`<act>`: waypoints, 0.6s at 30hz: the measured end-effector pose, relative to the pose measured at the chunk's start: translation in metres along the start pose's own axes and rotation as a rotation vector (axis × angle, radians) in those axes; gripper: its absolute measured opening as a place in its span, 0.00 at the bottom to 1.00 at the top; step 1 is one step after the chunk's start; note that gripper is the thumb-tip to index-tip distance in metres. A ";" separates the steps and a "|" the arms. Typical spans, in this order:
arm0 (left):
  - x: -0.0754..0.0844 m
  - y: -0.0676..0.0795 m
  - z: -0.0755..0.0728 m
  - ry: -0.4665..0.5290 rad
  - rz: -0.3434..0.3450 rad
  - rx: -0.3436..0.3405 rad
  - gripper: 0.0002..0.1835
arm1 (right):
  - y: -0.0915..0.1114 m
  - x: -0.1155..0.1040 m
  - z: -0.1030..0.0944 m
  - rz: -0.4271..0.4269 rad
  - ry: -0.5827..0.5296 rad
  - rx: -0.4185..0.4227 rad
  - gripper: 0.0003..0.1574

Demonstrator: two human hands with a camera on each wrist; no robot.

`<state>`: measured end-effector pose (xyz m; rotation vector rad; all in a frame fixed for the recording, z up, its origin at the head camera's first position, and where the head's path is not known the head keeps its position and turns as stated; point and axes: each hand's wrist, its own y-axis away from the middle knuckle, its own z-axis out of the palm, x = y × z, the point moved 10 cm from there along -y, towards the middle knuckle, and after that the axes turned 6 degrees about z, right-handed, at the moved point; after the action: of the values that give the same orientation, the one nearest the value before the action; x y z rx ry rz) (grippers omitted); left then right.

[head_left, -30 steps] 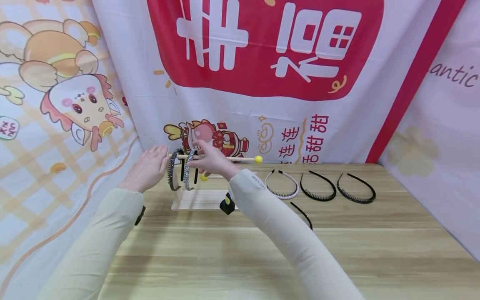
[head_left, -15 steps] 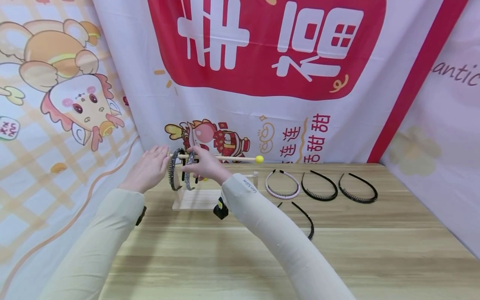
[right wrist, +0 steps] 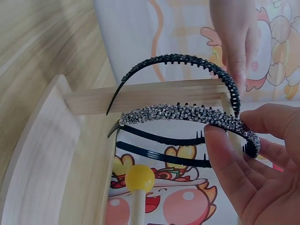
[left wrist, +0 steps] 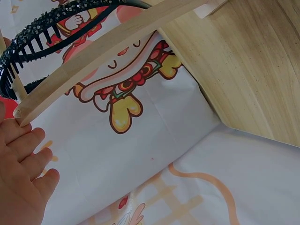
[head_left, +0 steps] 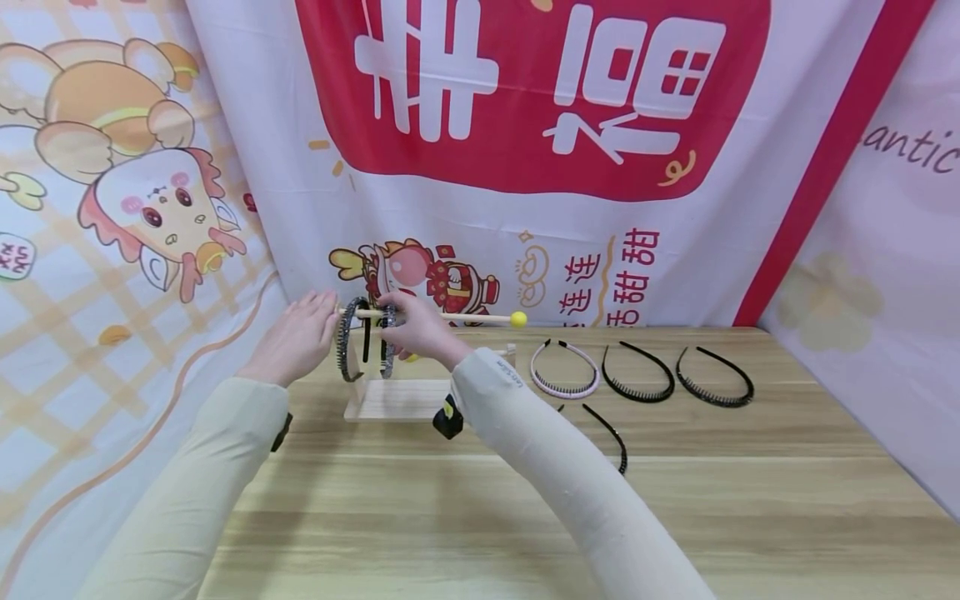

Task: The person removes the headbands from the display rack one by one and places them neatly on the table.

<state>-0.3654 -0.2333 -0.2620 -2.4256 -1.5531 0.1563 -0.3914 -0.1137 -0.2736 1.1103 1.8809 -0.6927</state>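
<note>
My right hand (head_left: 422,330) pinches a silver, glittery toothed headband (right wrist: 173,113) between thumb and fingers near its top. That headband hangs over the upper rod of a pale wooden stand (head_left: 397,407). To its left on the same rod hangs a dark glittery headband (head_left: 343,346), apart from the right hand. My left hand (head_left: 296,335) rests against the left upper end of the stand. In the left wrist view its fingers (left wrist: 33,140) lie fairly straight at the tip of the wooden upright (left wrist: 89,56).
A yellow ball (head_left: 518,318) caps the upper rod's right end; a lower yellow ball (right wrist: 139,178) shows in the right wrist view. Right of the stand lie a pink headband (head_left: 543,383), black headbands (head_left: 637,398) (head_left: 723,401) and another (head_left: 619,442), partly behind the right sleeve.
My right hand has shifted slightly left, then a little right again. The silver headband now sits more edge-on and slightly farther from the dark one. The left hand stays put.
</note>
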 end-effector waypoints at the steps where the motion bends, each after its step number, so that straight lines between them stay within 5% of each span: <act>1: 0.000 0.000 0.000 0.001 0.000 -0.001 0.27 | 0.001 0.000 -0.001 0.003 -0.008 -0.001 0.31; 18: 0.001 0.001 -0.001 0.012 -0.006 0.003 0.27 | 0.026 -0.018 -0.047 -0.090 -0.048 0.027 0.32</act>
<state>-0.3637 -0.2327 -0.2613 -2.4152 -1.5541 0.1429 -0.3812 -0.0736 -0.2354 1.0214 1.8952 -0.7907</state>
